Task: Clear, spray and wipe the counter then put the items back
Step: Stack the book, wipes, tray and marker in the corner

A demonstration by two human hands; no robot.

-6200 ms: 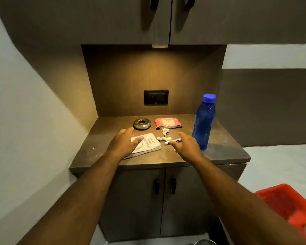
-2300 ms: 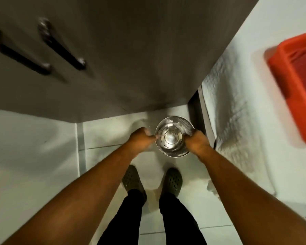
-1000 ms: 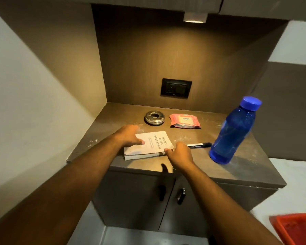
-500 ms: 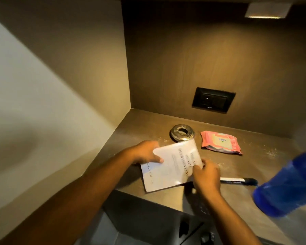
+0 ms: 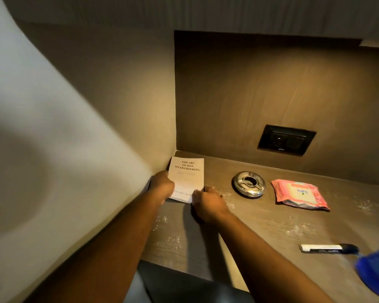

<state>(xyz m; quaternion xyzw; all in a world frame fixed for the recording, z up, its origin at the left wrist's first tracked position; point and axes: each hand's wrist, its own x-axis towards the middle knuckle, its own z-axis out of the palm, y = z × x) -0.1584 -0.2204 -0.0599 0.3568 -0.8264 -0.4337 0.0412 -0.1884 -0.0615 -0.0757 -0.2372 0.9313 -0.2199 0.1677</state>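
Note:
A white paperback book (image 5: 187, 174) stands almost upright in the back left corner of the brown counter (image 5: 260, 224), leaning on the side wall. My left hand (image 5: 162, 185) grips its lower left edge. My right hand (image 5: 207, 203) pinches its lower right corner. To the right lie a round metal ashtray (image 5: 249, 186), a pink wet-wipes pack (image 5: 299, 194) and a black-and-white marker (image 5: 328, 248). The blue bottle (image 5: 375, 272) is cut off at the right edge.
A black wall socket (image 5: 286, 139) sits in the back panel above the ashtray. White dusty smears (image 5: 166, 239) mark the counter surface. The side wall closes off the left; the counter's front edge runs just below my forearms.
Both hands have carried the book from the counter's front to the back left corner and stood it against the wall. The camera has moved closer and turned left.

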